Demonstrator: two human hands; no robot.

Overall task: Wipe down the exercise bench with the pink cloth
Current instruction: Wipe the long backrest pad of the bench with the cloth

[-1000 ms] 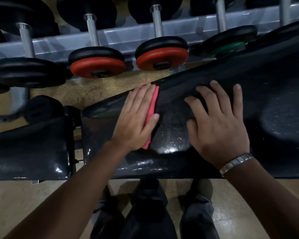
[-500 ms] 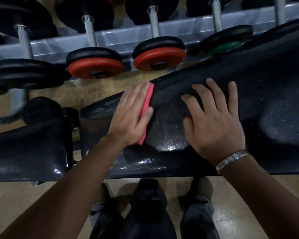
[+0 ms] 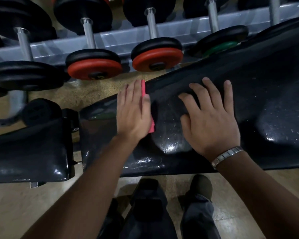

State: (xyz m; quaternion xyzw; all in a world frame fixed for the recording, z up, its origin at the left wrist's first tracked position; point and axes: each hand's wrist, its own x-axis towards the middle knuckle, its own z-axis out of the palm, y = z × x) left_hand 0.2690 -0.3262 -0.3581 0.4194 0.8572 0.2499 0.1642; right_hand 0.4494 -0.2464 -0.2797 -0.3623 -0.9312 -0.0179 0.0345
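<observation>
Pink cloth (image 3: 152,129) lies pressed under the flat left hand (image 3: 134,111) on one black exercise bench (image 3: 274,75), the right hand (image 3: 212,121) resting beside it, fingers spread, two red-faced dumbbells (image 3: 94,69) racked behind.

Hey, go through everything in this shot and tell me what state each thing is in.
bench: glossy, speckled with droplets.
pink cloth: flat on the bench, mostly covered.
left hand: fingers straight, pressing the pink cloth down.
right hand: flat on the bench, fingers spread, holding nothing.
dumbbells: resting on the rack.
</observation>
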